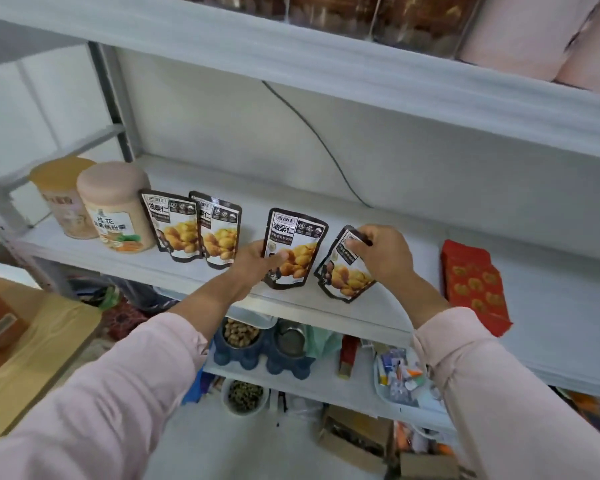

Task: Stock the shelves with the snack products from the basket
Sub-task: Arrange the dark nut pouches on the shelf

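Observation:
Several black-and-white chestnut snack pouches stand on the white shelf [361, 216]. Two pouches [174, 226] [220, 233] lean upright at the left, next to two round canisters. My left hand [257, 263] grips the lower left side of a third pouch [297, 244], thumb across its front, holding it upright at the shelf's front edge. My right hand [383, 252] pinches the top corner of a fourth pouch [343, 271], which tilts to the right. The basket is out of view.
A beige canister [116, 207] and a yellow-lidded one [61, 195] stand at the shelf's left end. A red packet [475, 285] lies at the right. A black cable [312, 133] runs down the back wall. Lower shelves hold bowls, jars and boxes.

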